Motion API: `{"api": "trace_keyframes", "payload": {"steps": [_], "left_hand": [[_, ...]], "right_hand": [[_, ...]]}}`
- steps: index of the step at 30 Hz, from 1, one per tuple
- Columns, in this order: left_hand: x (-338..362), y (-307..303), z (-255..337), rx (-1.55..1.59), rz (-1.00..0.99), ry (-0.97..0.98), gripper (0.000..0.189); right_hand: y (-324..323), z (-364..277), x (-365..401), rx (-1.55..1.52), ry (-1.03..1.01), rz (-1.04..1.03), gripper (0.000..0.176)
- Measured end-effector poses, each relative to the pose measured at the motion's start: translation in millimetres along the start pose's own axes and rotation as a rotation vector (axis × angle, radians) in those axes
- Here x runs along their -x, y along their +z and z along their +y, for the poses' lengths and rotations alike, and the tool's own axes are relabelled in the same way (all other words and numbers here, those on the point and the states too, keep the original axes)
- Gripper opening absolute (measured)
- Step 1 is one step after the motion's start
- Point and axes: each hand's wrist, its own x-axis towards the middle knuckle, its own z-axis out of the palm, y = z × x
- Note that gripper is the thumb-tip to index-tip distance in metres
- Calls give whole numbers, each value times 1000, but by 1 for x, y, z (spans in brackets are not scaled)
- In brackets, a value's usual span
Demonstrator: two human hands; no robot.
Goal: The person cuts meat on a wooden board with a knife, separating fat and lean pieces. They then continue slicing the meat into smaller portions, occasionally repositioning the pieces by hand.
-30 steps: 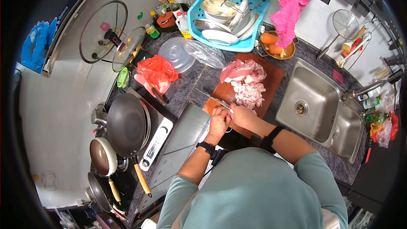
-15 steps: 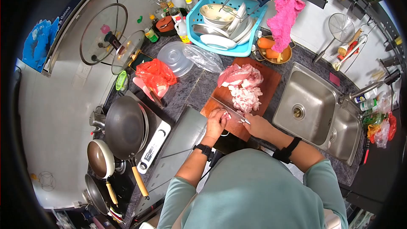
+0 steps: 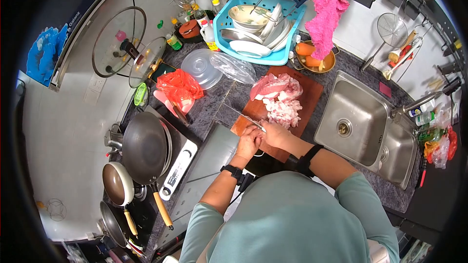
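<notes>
At the near end of the cutting board (image 3: 312,96), the left hand (image 3: 249,142) is curling, its hold hidden from me; beside it, I'm seeing the right hand (image 3: 277,135) gripping the knife (image 3: 246,117), long axis slanting, tip pointing forward-left past the cutting board.

There is one bare left hand (image 3: 248,143), one bare right hand (image 3: 277,135), one long steel knife (image 3: 243,116) and one rectangular reddish-brown board (image 3: 309,100). Two round glass lids (image 3: 108,51), two stainless-steel sink basins (image 3: 353,119) and one light-blue plastic basket (image 3: 280,58) are visible
</notes>
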Motion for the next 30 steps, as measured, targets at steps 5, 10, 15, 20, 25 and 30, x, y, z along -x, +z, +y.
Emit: {"api": "trace_keyframes", "payload": {"steps": [5, 10, 15, 20, 25, 30], "left_hand": [[-3, -12, 4, -35, 44, 58, 18], [-5, -5, -7, 31, 7, 25, 15], [-3, -2, -9, 8, 12, 16, 15], [-1, 0, -12, -10, 16, 25, 15], [1, -10, 0, 56, 50, -2, 19], [3, -11, -1, -17, 19, 42, 21]], "right_hand": [[-17, 28, 33, -8, -18, -75, 36], [-69, 2, 70, -1, 40, -114, 36], [-58, 4, 67, 2, -8, -91, 30], [-24, -13, 17, 51, 65, -93, 25], [-20, -1, 20, -9, -11, -21, 26], [-50, 11, 57, 26, 7, -73, 25]]}}
